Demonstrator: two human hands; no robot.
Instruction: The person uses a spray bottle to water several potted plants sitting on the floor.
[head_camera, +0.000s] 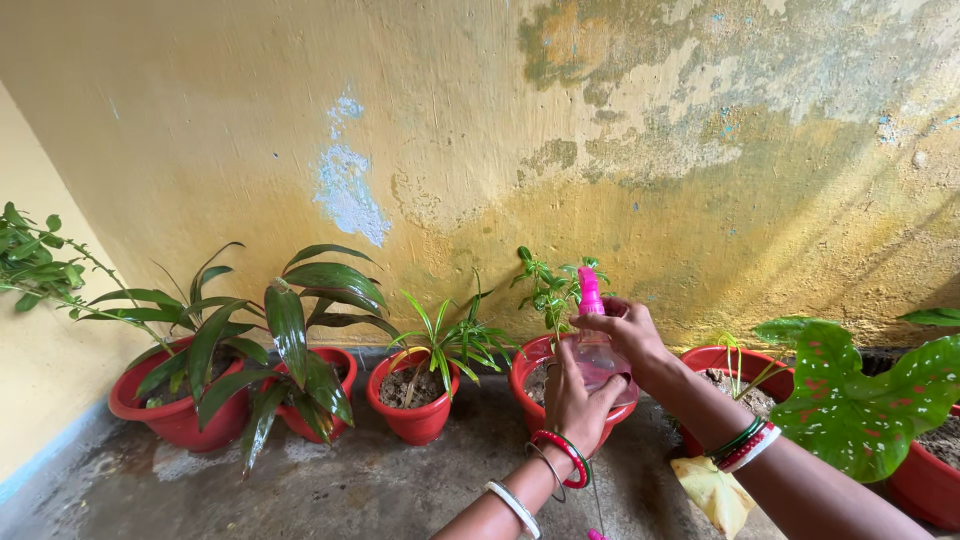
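Observation:
A small clear spray bottle (598, 358) with pink liquid and a pink nozzle top is held between both hands above a red pot (526, 372). My left hand (574, 398) cups the bottle's lower body from the near side. My right hand (625, 332) wraps the neck and nozzle from the right. The red pot holds a thin green seedling (548, 283) that rises just behind the nozzle. Both wrists carry red, white and green bangles.
A row of red pots stands along a stained yellow wall: a broad-leaved plant (178, 410), a dark-leaved plant (318, 400), a spiky striped plant (415, 415), a pot of soil (735, 362), and a spotted-leaf plant (850, 400) at right. A fallen yellow leaf (715, 490) lies on the wet concrete floor.

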